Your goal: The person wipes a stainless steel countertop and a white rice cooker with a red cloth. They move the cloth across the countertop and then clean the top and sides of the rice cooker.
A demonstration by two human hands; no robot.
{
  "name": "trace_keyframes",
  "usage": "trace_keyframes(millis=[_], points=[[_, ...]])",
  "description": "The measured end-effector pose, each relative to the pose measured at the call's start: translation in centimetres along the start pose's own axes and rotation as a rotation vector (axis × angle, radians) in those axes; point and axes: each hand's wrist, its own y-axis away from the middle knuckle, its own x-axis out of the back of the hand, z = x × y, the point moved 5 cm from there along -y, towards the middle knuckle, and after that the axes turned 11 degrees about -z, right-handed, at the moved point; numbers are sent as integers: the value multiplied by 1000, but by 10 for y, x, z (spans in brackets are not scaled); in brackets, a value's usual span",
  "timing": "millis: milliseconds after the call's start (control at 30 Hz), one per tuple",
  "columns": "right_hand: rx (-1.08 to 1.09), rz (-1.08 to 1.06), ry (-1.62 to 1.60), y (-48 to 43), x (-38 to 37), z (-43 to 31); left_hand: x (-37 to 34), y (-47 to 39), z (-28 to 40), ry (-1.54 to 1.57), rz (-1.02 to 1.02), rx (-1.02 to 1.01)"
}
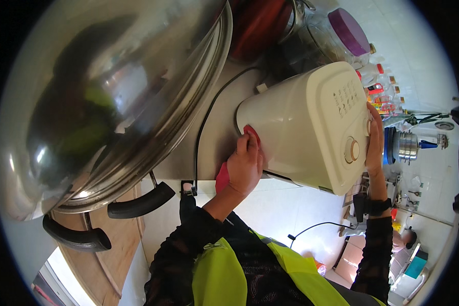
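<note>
A cream countertop appliance (287, 118) with knobs and printed marks on its top panel (329, 126) stands on a steel counter (222, 99), near its front edge. My left hand (246, 164) is closed around a red cloth (222, 178), part of which shows at the fingertips. That cloth is pressed against the appliance's lower side wall. Across the top, my right hand (375, 141) grips the far edge of the panel beside a knob (352, 150); some of its fingers are hidden. A dark band is on my right wrist.
Left of the appliance is a large steel pan with a domed lid (111, 103) and black handles (141, 201). A black cord (202, 134) runs along the counter. A purple-lidded jar (348, 32), a red metal vessel (260, 26) and several bottles (384, 86) stand behind. Another person (401, 241) is farther off.
</note>
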Motion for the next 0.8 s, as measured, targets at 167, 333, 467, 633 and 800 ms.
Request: trace_keyframes(millis=[167, 333, 467, 633, 800], points=[[-14, 20, 112, 1, 2, -1, 13, -45, -26, -48, 75, 21], [8, 24, 92, 0, 1, -1, 8, -12, -5, 30, 32, 33], [5, 26, 51, 0, -1, -2, 1, -5, -4, 33, -22, 20], [-8, 22, 112, -1, 2, -2, 4, -40, -55, 41, 19, 122], [-12, 18, 95, 0, 2, 1, 4, -30, -75, 486, 138, 181]])
